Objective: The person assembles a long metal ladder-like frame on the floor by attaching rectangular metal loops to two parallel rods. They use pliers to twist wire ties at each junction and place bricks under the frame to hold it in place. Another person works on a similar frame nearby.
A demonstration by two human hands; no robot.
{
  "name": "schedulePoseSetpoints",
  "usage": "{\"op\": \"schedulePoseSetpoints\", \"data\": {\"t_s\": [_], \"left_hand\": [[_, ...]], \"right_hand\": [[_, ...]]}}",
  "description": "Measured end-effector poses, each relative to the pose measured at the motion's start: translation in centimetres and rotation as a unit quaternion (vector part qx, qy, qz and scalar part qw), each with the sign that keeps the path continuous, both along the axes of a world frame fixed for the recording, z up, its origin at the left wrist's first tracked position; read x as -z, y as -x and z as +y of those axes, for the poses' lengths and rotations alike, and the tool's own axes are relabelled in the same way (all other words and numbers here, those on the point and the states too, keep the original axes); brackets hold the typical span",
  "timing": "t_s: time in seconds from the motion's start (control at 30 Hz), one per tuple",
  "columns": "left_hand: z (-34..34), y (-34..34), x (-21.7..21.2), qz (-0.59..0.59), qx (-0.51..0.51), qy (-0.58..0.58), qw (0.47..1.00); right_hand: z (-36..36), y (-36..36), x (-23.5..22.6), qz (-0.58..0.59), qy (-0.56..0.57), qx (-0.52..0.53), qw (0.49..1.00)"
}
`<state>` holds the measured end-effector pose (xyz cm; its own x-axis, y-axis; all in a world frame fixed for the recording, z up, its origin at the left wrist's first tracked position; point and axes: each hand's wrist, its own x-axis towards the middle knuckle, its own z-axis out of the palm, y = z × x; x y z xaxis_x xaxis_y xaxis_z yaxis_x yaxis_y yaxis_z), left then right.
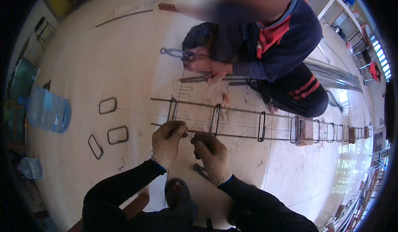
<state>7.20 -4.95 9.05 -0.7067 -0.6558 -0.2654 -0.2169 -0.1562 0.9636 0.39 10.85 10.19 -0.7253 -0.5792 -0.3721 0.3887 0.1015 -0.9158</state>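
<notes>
Across a pale tiled floor (78,70), a short, thin, pale wire (189,135) seems pinched between the nearly closed fingers of the cream-gloved left hand (169,140) and the likewise gloved right hand (211,154). Just beyond lies a long, dark steel-bar frame with rectangular hoops (260,140). Small, firm pinches should control the wire best. Opposite, a navy-and-red-clad co-worker (259,69) holds a blue-grey metal tool (174,53).

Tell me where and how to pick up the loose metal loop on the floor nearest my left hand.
Probably pinch the loop by its right short side, coming from the right and above. It lies flat on the floor, that side faces your left hand, and its open middle leaves room around the bar.
</notes>
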Motion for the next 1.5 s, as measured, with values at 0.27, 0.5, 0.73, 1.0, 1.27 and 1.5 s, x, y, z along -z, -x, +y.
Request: {"op": "schedulePoseSetpoints", "data": {"t_s": [0.27,0.5,0.73,1.0,1.27,1.5], "left_hand": [[0.4,-1.1,3.2,0.024,0.065,0.055,0.996],[0.6,-1.2,2.2,0.029,0.051,-0.01,0.998],[1.9,0.0,0.7,0.06,-0.017,-0.217,0.974],[1.4,-1.8,1.9,-0.038,0.021,-0.028,0.999],[4.8,-7.0,5.8,-0.112,0.07,0.032,0.991],[-4.4,-13.7,14.2,-0.269,-0.137,0.431,0.85]], "right_hand": [[0.2,1.5,0.3,-0.161,-0.045,-0.05,0.985],[-0.1,0.9,0.7,-0.098,-0.025,-0.031,0.994],[0.3,1.1,3.6,-0.078,0.097,-0.007,0.992],[0.6,-0.1,4.1,0.146,-0.122,-0.114,0.975],[2.3,-2.0,7.3,0.093,-0.195,-0.211,0.953],[-0.9,-4.7,13.0,0.235,-0.235,-0.283,0.9]]}}
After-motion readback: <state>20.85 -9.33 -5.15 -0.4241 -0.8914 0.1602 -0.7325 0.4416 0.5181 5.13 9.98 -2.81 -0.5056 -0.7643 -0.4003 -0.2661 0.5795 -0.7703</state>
